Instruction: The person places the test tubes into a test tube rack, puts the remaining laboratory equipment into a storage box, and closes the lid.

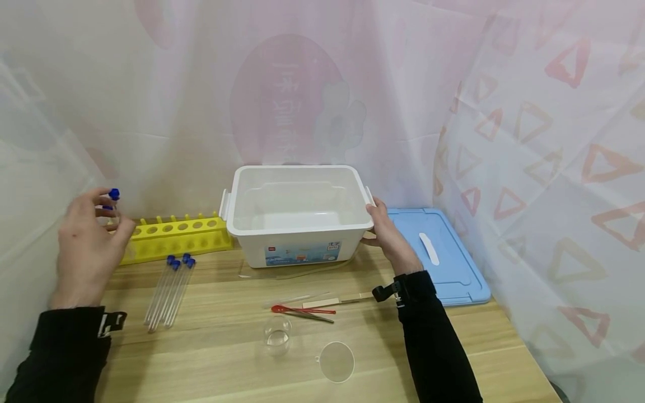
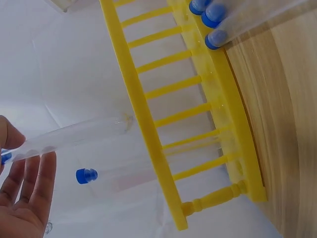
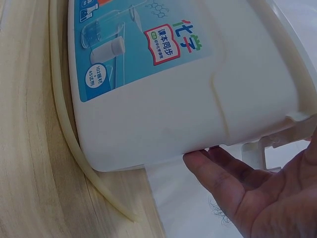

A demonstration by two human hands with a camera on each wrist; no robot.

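Note:
In the head view my left hand [image 1: 88,240] is raised at the left end of a yellow test tube rack [image 1: 181,238]. Its thumb and fingers pinch a clear test tube [image 2: 74,139] near the blue cap. The tube's rounded end points at the rack's upper bar in the left wrist view. Beside it, another tube with a blue cap [image 2: 86,175] stands in the rack. My right hand [image 1: 390,238] holds the right end of a white plastic box [image 1: 252,243], thumb at the rim and fingertips [image 3: 195,158] against the side wall. No contents show inside the box.
Several capped test tubes [image 1: 168,294] lie before the rack. A blue lid [image 1: 453,257] is at right. A pale rubber hose [image 3: 62,111] runs along the box's base. Nearer are a red spoon [image 1: 277,309], dark tweezers [image 1: 314,318], a glass beaker [image 1: 277,336] and a clear round piece [image 1: 337,362].

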